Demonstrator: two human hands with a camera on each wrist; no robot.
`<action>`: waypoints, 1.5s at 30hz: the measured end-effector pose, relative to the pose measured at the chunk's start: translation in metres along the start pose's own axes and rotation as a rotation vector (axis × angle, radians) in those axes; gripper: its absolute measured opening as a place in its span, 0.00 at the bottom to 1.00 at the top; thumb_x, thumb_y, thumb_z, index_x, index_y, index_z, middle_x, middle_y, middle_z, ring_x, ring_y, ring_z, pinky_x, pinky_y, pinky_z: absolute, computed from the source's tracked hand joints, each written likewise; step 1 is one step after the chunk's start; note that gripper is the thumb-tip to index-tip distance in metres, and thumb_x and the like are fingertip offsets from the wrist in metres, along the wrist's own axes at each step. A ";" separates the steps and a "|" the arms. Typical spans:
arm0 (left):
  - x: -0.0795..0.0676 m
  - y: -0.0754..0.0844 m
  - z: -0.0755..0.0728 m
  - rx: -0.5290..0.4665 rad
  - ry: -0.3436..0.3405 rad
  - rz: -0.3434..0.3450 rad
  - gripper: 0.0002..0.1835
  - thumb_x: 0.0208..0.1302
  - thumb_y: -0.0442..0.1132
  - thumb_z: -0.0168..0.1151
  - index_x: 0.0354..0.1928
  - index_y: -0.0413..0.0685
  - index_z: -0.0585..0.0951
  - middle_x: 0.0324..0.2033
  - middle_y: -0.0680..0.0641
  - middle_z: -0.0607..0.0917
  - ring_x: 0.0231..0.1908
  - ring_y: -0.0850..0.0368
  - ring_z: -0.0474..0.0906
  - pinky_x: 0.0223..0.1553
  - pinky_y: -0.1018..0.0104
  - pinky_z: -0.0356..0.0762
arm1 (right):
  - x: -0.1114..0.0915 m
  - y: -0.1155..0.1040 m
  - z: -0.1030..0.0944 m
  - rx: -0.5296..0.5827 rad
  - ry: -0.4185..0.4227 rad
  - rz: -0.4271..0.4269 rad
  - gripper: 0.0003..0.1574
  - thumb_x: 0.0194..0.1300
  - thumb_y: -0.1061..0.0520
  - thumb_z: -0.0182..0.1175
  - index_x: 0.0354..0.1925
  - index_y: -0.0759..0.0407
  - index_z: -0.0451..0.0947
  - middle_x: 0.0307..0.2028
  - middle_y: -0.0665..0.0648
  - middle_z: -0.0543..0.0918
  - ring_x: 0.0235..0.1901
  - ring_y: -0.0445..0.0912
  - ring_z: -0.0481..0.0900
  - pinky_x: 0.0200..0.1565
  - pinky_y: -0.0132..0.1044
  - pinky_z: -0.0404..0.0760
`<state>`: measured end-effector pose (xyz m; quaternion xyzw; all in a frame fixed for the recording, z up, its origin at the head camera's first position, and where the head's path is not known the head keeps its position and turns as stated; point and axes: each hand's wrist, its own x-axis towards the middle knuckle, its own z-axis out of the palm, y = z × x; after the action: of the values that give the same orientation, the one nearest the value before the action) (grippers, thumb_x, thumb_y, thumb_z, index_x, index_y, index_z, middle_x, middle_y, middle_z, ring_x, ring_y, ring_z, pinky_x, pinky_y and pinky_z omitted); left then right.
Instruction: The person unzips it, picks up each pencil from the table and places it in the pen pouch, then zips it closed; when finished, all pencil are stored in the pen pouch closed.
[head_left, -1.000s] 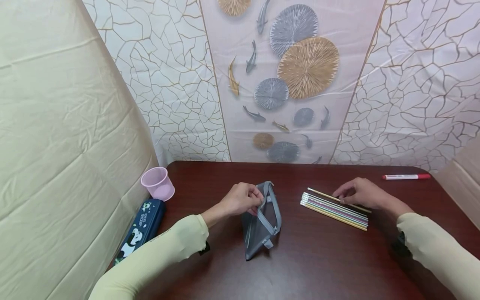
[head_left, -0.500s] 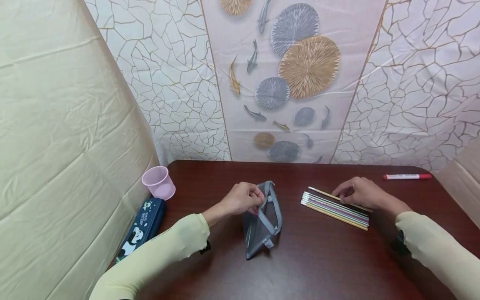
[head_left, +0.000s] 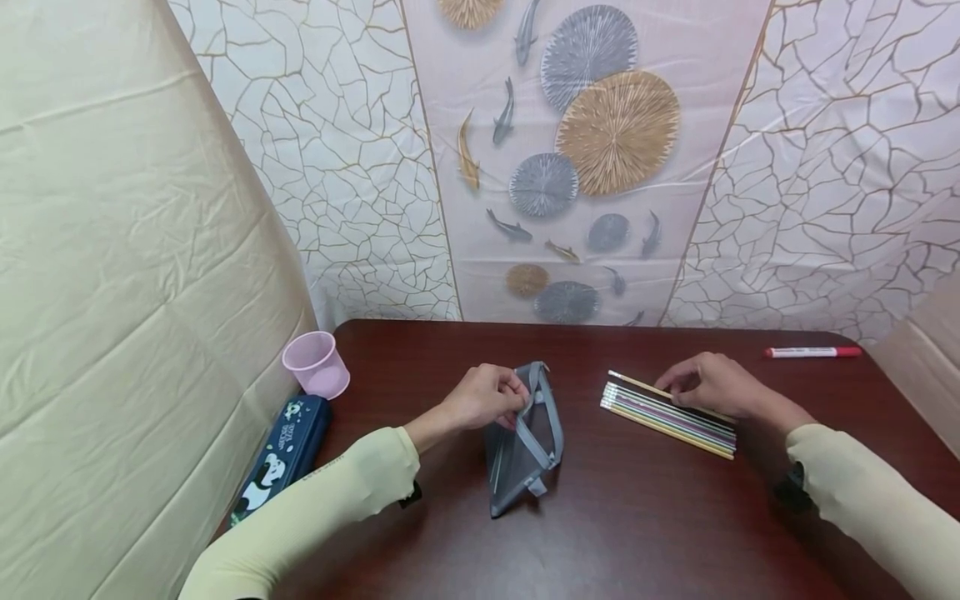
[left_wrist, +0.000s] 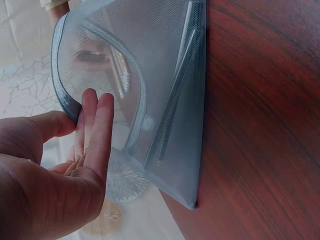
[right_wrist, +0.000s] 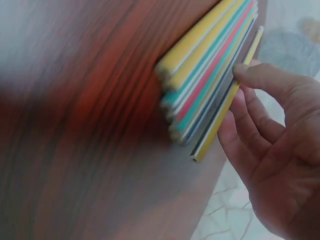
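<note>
The left hand (head_left: pixel 483 397) pinches the mesh pouch (head_left: pixel 507 468). Right of it, the right hand (head_left: pixel 718 386) grasps a yellow pencil (right_wrist: pixel 215 123).

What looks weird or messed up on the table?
Nothing looks spilled or broken. Only the slim red-and-white marker seems a bit stray, lying near the dark red-brown table's far right corner, apart from the row of slim multicoloured pencils. The separate thin yellow pencil isn't odd: the right hand pinches it.
</note>
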<state>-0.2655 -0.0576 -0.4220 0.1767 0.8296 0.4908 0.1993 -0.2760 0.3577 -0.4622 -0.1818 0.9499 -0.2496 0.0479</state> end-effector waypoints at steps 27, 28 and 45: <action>0.000 0.002 0.004 -0.012 -0.001 0.001 0.05 0.70 0.34 0.66 0.40 0.39 0.87 0.30 0.47 0.89 0.27 0.53 0.90 0.42 0.44 0.94 | 0.010 -0.145 0.047 0.820 -0.239 0.349 0.25 0.71 0.57 0.65 0.62 0.68 0.80 0.43 0.58 0.90 0.43 0.48 0.88 0.43 0.44 0.93; 0.000 0.003 0.004 -0.009 -0.003 0.001 0.05 0.70 0.34 0.66 0.39 0.40 0.87 0.29 0.47 0.89 0.27 0.53 0.90 0.42 0.44 0.94 | 0.012 -0.147 0.050 0.833 -0.237 0.356 0.25 0.72 0.57 0.65 0.63 0.68 0.79 0.45 0.60 0.91 0.45 0.49 0.88 0.44 0.44 0.93; 0.004 0.010 0.010 0.003 -0.051 0.039 0.06 0.71 0.34 0.65 0.40 0.40 0.88 0.31 0.46 0.90 0.28 0.55 0.90 0.41 0.47 0.94 | 0.035 -0.172 0.072 1.017 -0.176 0.387 0.20 0.72 0.62 0.63 0.58 0.71 0.80 0.38 0.56 0.92 0.39 0.46 0.89 0.42 0.41 0.94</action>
<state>-0.2625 -0.0438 -0.4183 0.2057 0.8214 0.4887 0.2103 -0.2405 0.1724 -0.4401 0.0221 0.7183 -0.6474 0.2539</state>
